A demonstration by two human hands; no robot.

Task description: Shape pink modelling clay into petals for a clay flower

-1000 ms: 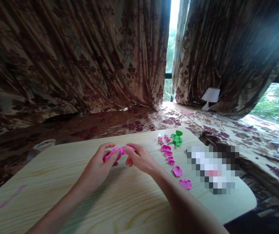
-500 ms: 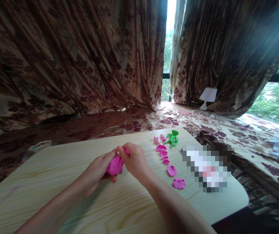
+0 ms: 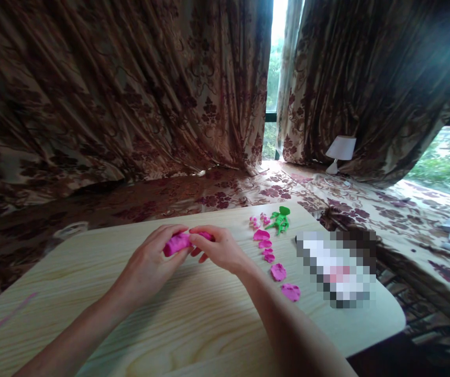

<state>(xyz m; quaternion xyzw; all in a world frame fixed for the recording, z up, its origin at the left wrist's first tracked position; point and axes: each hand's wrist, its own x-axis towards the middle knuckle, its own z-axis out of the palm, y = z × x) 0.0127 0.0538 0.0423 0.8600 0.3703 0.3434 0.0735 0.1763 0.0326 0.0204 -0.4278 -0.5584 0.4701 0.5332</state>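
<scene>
A lump of bright pink modelling clay (image 3: 178,244) is held above the table between both hands. My left hand (image 3: 154,256) is closed round its left end, with the thumb along the top. My right hand (image 3: 220,247) pinches the right end, its fingers partly hidden behind the clay. To the right lie flattened pink clay pieces, among them a round disc (image 3: 278,272) and a larger disc (image 3: 291,292) nearer me. Beyond them are small pink clay clusters (image 3: 254,222) and a green clay piece (image 3: 281,222) with thin stems and a leaf-like top.
The pale wooden table (image 3: 102,272) has a rounded right corner. A long blurred-out object (image 3: 332,269) lies on its right side. A pink streak (image 3: 12,311) marks the left. Behind stand patterned curtains (image 3: 169,94) and a small white lamp (image 3: 341,149).
The pink clay has gone from a broad, rounded lump to a narrower, longer shape lying sideways. Both hands have moved slightly up, and my left hand has turned more around it.
</scene>
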